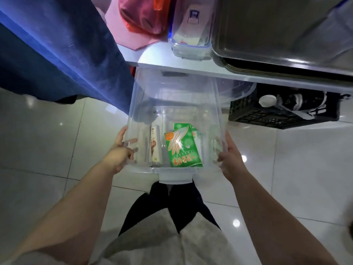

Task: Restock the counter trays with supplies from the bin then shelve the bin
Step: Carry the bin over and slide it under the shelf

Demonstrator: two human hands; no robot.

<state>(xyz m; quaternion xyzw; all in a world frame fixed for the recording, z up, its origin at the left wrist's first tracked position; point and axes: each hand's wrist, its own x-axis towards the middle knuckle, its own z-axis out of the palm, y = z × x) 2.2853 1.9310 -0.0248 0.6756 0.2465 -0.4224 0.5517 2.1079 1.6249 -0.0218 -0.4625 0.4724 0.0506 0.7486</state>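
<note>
White counter (152, 59), clear container (191, 48), metal trays (277, 35), pink sheet (131, 35)

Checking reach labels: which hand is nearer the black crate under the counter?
Right. The right hand grips the bin's right wall, on the side where the black crate sits. The left hand grips the bin's left wall, with the bin between it and the crate.

the bin (145, 104) is clear plastic with a pale grey latch at 6 o'clock. inside, a green packet (183, 150) carries an orange patch, a white glove drawing and white lettering; at its 9 o'clock lies a white wrapper (155, 148) with brown print. glossy white floor tiles (47, 134), blue curtain (63, 48), black crate (282, 115).
</note>
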